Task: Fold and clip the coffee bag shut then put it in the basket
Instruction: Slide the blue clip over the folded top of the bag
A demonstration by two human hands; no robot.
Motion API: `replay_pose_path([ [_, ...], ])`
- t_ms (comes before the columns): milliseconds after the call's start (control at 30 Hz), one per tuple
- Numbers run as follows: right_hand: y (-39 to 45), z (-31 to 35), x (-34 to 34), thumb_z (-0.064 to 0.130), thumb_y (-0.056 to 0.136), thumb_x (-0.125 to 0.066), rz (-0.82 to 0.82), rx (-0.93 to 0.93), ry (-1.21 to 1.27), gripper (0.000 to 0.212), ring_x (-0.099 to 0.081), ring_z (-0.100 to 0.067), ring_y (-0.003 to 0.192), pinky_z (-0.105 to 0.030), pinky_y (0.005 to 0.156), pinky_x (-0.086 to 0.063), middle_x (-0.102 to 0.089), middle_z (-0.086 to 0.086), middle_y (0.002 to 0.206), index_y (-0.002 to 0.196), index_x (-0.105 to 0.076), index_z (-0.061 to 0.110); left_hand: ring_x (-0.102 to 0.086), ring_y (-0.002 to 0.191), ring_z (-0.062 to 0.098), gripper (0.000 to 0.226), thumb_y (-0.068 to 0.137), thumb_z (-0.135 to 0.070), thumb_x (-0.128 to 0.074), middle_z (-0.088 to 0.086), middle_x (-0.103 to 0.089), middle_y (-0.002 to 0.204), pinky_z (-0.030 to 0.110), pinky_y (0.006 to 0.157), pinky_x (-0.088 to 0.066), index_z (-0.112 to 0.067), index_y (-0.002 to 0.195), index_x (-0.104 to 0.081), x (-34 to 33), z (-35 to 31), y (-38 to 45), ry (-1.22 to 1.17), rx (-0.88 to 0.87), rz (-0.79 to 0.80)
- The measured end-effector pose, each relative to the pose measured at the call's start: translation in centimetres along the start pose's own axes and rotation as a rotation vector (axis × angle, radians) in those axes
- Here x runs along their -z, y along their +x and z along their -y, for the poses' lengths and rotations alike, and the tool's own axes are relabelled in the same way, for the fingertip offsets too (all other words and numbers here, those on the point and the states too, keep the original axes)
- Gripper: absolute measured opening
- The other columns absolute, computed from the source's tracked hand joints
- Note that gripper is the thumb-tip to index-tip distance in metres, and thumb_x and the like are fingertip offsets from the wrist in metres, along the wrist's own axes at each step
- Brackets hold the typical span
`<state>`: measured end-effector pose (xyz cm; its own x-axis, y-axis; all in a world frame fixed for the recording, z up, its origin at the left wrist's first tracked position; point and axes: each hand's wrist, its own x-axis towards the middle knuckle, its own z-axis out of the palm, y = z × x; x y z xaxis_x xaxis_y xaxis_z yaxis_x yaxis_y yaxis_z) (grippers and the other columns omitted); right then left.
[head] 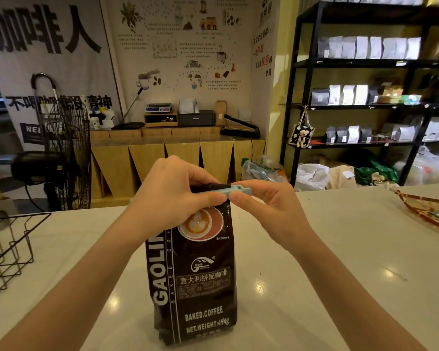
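Observation:
A dark brown coffee bag (200, 279) stands upright on the white counter (314, 262) in front of me, its top folded over. A light blue clip (236, 191) lies across the folded top. My left hand (173, 196) pinches the fold and the left part of the clip between thumb and fingers. My right hand (264, 206) pinches the clip's right end. The black wire basket (8, 249) sits at the counter's left edge, apart from the bag.
A patterned tray (431, 211) with small items lies at the counter's right edge. Beyond the counter stand a floor fan (66, 153), wooden cabinets (178, 153) and a black shelf (365, 97) stocked with bags.

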<state>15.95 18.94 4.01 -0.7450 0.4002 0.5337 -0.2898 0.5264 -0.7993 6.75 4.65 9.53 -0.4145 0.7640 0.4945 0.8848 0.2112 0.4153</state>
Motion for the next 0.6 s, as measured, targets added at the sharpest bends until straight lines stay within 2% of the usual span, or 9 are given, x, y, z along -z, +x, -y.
replay_pose_path([
  [67,0.0,-0.1,-0.2,0.044,0.069,-0.057,-0.030,0.011,-0.015,0.041,-0.063,-0.008,0.095,-0.022,0.083,-0.051,-0.071,0.008,0.090,0.099,-0.070,0.019,-0.062,0.068,0.000,0.024,0.072,-0.031,-0.067,-0.017,-0.060,0.068,0.012,0.065,-0.049,-0.023,0.095,-0.068,0.0,0.0,-0.1,0.007,-0.005,-0.015],
  [133,-0.1,-0.2,-0.5,0.043,0.070,-0.057,-0.058,0.028,-0.008,0.038,-0.064,-0.005,0.093,-0.015,0.078,-0.051,-0.070,0.012,0.088,0.097,-0.071,0.021,-0.061,0.069,0.000,0.025,0.073,-0.032,-0.066,-0.015,-0.061,0.070,0.016,0.060,-0.051,-0.022,0.096,-0.068,-0.2,0.0,-0.1,0.032,-0.012,-0.032],
  [200,-0.3,-0.3,-0.7,0.041,0.072,-0.057,-0.074,0.042,0.000,0.038,-0.065,-0.008,0.093,-0.015,0.076,-0.052,-0.071,0.009,0.088,0.098,-0.071,0.019,-0.060,0.069,0.001,0.026,0.074,-0.034,-0.065,-0.011,-0.063,0.072,0.015,0.059,-0.049,-0.021,0.097,-0.068,-0.5,0.0,-0.2,0.071,-0.033,-0.069],
  [300,-0.5,-0.2,-0.7,0.041,0.074,-0.057,-0.083,0.031,-0.008,0.036,-0.065,-0.008,0.094,-0.015,0.076,-0.052,-0.071,0.008,0.090,0.099,-0.070,0.019,-0.062,0.071,0.006,0.029,0.074,-0.038,-0.063,-0.005,-0.069,0.078,0.025,0.065,-0.052,-0.021,0.098,-0.067,-0.8,0.0,-0.5,0.122,-0.070,-0.130],
  [433,-0.1,0.1,-0.1,0.025,0.082,-0.059,0.049,0.011,0.016,0.019,-0.066,-0.008,0.089,-0.019,0.077,-0.053,-0.070,0.009,0.086,0.098,-0.068,0.022,-0.062,0.070,0.006,0.034,0.075,-0.048,-0.059,-0.005,-0.072,0.082,0.029,0.065,-0.053,-0.025,0.099,-0.065,-0.5,0.8,-0.1,0.144,-0.152,-0.078],
  [500,0.0,0.1,0.1,0.029,0.079,-0.059,0.091,-0.020,0.073,0.022,-0.066,-0.008,0.088,-0.021,0.078,-0.054,-0.071,0.008,0.085,0.097,-0.068,0.020,-0.062,0.069,0.005,0.042,0.073,-0.054,-0.050,-0.005,-0.073,0.083,0.028,0.063,-0.052,-0.027,0.102,-0.064,-0.5,1.3,-0.2,0.169,-0.176,-0.049],
  [600,0.2,-0.1,0.4,0.037,0.070,-0.059,0.118,-0.041,0.135,0.026,-0.064,-0.005,0.085,-0.018,0.078,-0.052,-0.070,0.013,0.078,0.091,-0.068,0.024,-0.058,0.073,0.004,0.062,0.065,-0.069,-0.045,-0.008,-0.070,0.090,0.023,0.064,-0.049,-0.028,0.109,-0.059,-0.1,2.1,-1.1,0.283,-0.146,-0.093],
])
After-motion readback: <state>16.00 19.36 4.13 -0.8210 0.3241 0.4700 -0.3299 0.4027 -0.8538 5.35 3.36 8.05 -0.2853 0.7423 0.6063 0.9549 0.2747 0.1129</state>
